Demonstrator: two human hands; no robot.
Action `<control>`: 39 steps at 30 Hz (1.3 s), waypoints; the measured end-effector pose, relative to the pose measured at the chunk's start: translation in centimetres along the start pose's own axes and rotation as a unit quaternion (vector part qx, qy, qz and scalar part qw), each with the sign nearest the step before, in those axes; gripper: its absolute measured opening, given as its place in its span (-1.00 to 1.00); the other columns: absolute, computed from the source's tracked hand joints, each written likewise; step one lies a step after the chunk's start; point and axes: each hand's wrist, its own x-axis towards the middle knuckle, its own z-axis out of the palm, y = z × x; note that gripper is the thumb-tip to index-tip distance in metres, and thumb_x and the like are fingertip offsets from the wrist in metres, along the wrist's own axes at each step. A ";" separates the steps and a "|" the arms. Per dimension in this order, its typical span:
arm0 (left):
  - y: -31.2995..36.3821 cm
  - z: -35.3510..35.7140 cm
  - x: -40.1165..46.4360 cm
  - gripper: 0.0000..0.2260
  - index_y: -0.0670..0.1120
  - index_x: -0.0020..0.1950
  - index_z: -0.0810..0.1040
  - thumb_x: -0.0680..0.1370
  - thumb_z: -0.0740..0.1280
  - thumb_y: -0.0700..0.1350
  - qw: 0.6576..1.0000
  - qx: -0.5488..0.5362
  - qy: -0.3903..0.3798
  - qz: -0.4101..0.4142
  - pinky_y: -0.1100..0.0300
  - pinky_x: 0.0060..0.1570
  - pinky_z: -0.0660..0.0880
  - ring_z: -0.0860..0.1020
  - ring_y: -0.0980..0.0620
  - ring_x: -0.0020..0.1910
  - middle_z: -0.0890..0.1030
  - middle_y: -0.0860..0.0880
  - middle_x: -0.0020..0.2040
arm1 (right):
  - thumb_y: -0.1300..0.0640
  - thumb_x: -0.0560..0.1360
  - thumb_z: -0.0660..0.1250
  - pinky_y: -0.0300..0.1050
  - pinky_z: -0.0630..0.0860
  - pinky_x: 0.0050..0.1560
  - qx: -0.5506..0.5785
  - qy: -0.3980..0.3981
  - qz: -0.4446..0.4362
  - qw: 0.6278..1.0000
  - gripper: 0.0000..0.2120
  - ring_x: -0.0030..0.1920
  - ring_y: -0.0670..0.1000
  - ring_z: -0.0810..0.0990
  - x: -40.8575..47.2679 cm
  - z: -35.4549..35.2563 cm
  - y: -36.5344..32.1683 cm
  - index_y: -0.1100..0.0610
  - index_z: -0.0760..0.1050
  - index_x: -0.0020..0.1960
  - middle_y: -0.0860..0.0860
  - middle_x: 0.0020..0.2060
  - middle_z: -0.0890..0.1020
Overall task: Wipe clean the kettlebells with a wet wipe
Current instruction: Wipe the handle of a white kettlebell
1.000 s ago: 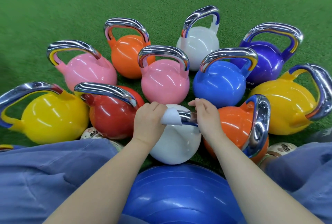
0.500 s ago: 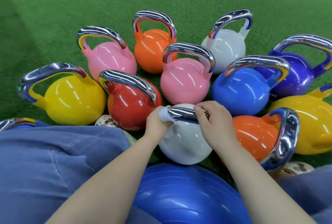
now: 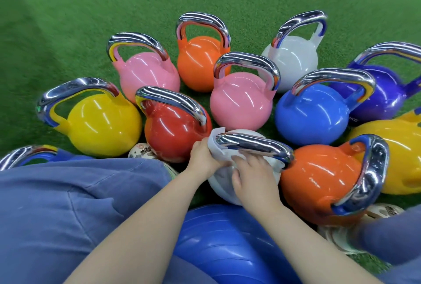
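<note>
On the turf: a cluster of kettlebells is standing on green turf point(image 3: 68, 21), bodies close together, chrome handles up.
Near white kettlebell: the white kettlebell point(image 3: 224, 189) is sitting at the front of the cluster, between the red kettlebell point(image 3: 168, 133) and the near orange kettlebell point(image 3: 319, 174), with its chrome handle point(image 3: 252, 146) running left to right above the hands.
Wipe: the white wipe point(image 3: 215, 144) is lying over the left end of that handle, a corner sticking up, the rest trailing down onto the white body.
Left hand: the left hand point(image 3: 202, 158) is pinching the wipe at the handle's left end, fingers curled round the cloth.
Right hand: the right hand point(image 3: 252, 174) is resting on the white body just under the handle, fingers fairly straight and pointing toward the wipe; whether the fingertips are catching the wipe's edge I cannot tell.
Behind: a pink kettlebell point(image 3: 239, 106) and a blue kettlebell point(image 3: 312, 115) are standing just beyond the white one; farther back are another pink one point(image 3: 145, 74), an orange one point(image 3: 198, 62), a second white one point(image 3: 293, 62) and a purple one point(image 3: 378, 94).
Sides: a yellow kettlebell point(image 3: 102, 126) is sitting at the left, another yellow one point(image 3: 396, 154) at the right edge.
Foreground: a blue ball point(image 3: 227, 245) is filling the space between the forearms, with blue trousers point(image 3: 68, 204) on either side.
</note>
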 end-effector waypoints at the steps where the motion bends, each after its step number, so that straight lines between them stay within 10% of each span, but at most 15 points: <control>1: 0.1 -0.4 -0.3 -0.64 -0.04 0.04 0.55 0.27 0.43 -0.03 1.000 -0.011 -0.015 0.012 0.10 0.08 0.46 0.55 -0.07 0.05 0.63 -0.03 0.00 | 0.09 0.32 0.20 -0.06 0.55 -0.10 -0.025 -0.022 0.026 0.999 -0.71 -0.16 0.13 0.62 0.1 0.5 0.4 0.12 0.61 -0.06 0.08 -0.16 0.65; 5: -1.1 -2.5 -0.2 -0.54 -0.10 0.29 0.45 0.41 0.25 -0.38 0.994 -0.032 -0.100 0.022 0.06 0.20 0.44 0.49 -0.09 0.19 0.55 -0.12 0.19 | 0.07 0.27 0.30 -0.03 0.56 -0.07 -0.071 -0.048 0.072 0.994 -0.65 -0.19 0.16 0.63 0.6 1.6 0.9 0.15 0.61 0.02 0.12 -0.22 0.65; 9: -1.2 -3.6 0.4 -0.79 -0.13 0.03 0.62 0.40 0.44 -0.24 0.998 0.030 -0.046 0.027 0.25 -0.07 0.42 0.54 0.03 -0.10 0.64 -0.10 -0.01 | 0.02 0.31 0.05 0.01 0.56 -0.03 -0.072 -0.071 0.071 0.992 -0.52 -0.14 0.17 0.62 0.8 1.6 0.6 0.15 0.60 0.04 0.14 -0.19 0.64; 15: -0.8 -1.5 0.6 -0.82 -0.14 -0.01 0.60 0.44 0.43 -0.09 0.995 0.096 0.014 0.027 0.30 -0.19 0.28 0.57 -0.04 0.01 0.65 -0.10 -0.04 | 0.11 0.26 0.26 0.02 0.54 0.03 -0.069 -0.056 0.049 0.995 -0.53 -0.09 0.19 0.61 0.5 2.3 1.3 0.20 0.56 0.14 0.16 -0.11 0.64; 24: -2.2 0.1 0.2 -0.90 -0.20 -0.16 0.57 0.50 0.26 -0.26 0.999 0.001 0.018 -0.043 0.48 -0.40 0.32 0.35 0.17 -0.37 0.44 0.09 -0.39 | 0.09 0.32 0.10 0.01 0.25 0.21 -0.070 -0.050 0.025 0.996 -0.43 0.06 0.22 0.55 -0.1 2.8 2.0 0.22 0.46 0.28 0.21 0.07 0.58; 39: 0.4 4.5 0.2 -0.77 -0.11 0.03 0.58 0.39 0.45 -0.22 0.915 -0.304 0.245 -0.102 0.40 -0.09 0.43 0.54 0.12 -0.08 0.62 0.03 -0.10 | 0.06 0.32 0.11 -0.02 0.22 0.20 -0.011 -0.039 0.017 0.999 -0.45 0.03 0.24 0.56 0.0 2.9 2.2 0.25 0.50 0.23 0.22 0.02 0.60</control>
